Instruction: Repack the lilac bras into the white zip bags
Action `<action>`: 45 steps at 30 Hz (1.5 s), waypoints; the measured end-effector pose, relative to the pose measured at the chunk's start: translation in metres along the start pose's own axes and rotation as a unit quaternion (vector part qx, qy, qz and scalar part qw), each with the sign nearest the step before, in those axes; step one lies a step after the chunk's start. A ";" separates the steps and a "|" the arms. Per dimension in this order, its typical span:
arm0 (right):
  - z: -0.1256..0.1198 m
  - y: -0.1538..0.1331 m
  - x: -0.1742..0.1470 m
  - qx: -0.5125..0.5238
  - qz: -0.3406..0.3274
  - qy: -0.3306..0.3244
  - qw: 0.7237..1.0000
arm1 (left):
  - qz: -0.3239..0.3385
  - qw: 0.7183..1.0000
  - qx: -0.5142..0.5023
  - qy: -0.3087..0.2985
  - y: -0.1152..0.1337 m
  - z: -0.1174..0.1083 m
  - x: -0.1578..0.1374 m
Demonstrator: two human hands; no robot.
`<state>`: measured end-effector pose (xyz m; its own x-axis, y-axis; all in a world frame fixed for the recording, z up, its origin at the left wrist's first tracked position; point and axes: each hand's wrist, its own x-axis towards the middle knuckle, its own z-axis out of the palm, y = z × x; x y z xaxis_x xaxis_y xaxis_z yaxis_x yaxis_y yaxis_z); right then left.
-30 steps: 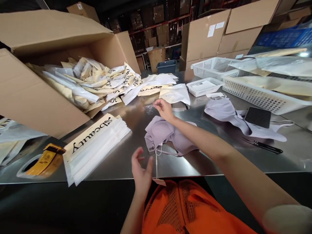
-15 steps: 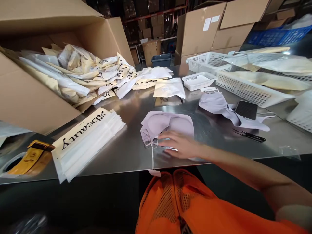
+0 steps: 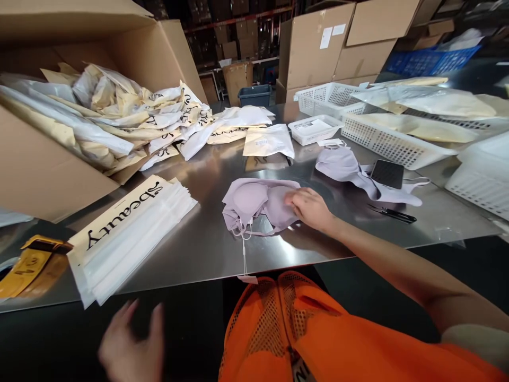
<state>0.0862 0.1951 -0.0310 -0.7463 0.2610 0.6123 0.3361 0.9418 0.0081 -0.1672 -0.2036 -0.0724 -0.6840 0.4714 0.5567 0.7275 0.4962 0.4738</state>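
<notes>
A pale lilac bra (image 3: 248, 199) lies folded on the metal table in front of me. Its cups face up, and a white cord runs from its straps to a small pale tag (image 3: 247, 279) at the table's front edge. My right hand (image 3: 310, 208) is at the bra's right cup, fingers curled together in a pinch on the fabric. Low on the left, off the table's edge, my left hand (image 3: 133, 342) is raised with thumb and fingers apart. It is blurred and holds nothing. Nearest to it is a stack of white mailing bags (image 3: 139, 239) with "beauty" printed on top.
A cardboard box (image 3: 59, 175) full of filled bags stands at left, beside a tape roll (image 3: 27, 270). Another lilac bra (image 3: 338, 165) lies right, with a phone (image 3: 387, 174) on it and black thread snips (image 3: 393, 213) nearby. White baskets (image 3: 393, 143) stand behind.
My right hand has moved from the bra's front up to its right cup, its fingers now drawn together. The bra's lower edge has shifted. My left hand has come into view.
</notes>
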 end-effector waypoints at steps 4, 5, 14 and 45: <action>-0.034 -0.006 0.034 0.046 0.008 0.046 0.998 | 0.195 0.976 -0.012 -0.100 0.077 0.084 0.042; -0.039 -0.009 0.035 0.059 -0.033 0.008 0.998 | 0.221 0.968 -0.007 -0.114 0.095 0.102 0.053; 0.016 -0.018 -0.004 0.106 -0.003 -0.085 0.991 | 0.244 0.949 -0.066 -0.189 0.145 0.177 0.133; -0.036 -0.015 -0.089 0.167 -0.069 -0.215 0.960 | 0.517 0.815 0.002 -0.261 0.111 0.085 0.021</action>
<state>0.1683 0.1498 -0.0570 -0.9628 0.1235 0.2402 0.0665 0.9703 -0.2324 -0.1054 -0.0769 -0.0666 0.3654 0.8845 0.2901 0.9298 -0.3617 -0.0685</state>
